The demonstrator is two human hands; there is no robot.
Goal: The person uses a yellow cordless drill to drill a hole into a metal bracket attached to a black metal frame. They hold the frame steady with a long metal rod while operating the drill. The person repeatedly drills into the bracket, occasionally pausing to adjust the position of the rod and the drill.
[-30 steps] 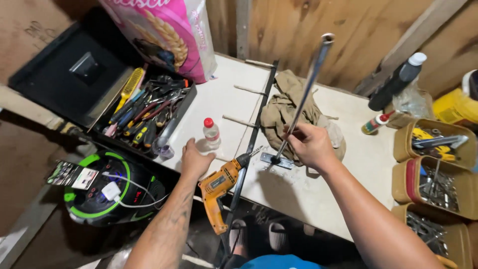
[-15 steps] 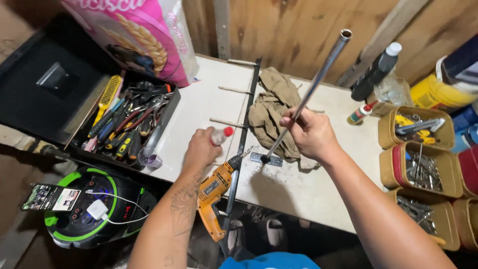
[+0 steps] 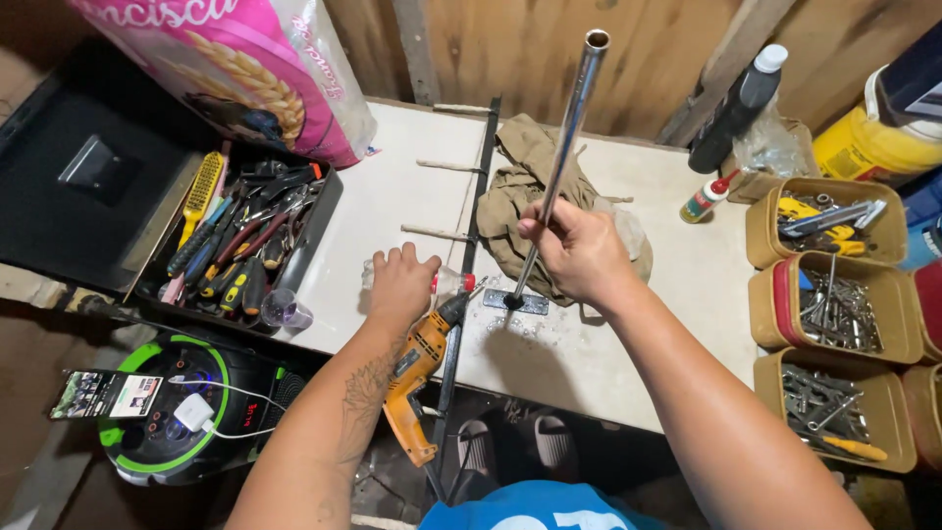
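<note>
Your right hand (image 3: 579, 257): fist closed round steel tube (image 3: 559, 167), tube tilted, foot on small plate (image 3: 517, 301) below grip. Your left hand (image 3: 400, 285): closed over small bottle (image 3: 446, 284). Drill (image 3: 420, 378) just below left grip. Keep tube steady on plate; rag (image 3: 530, 191) behind.

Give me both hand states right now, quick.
Left hand: closing on a small clear bottle with a red cap on the table.
Right hand: closed around an upright metal tube.
</note>
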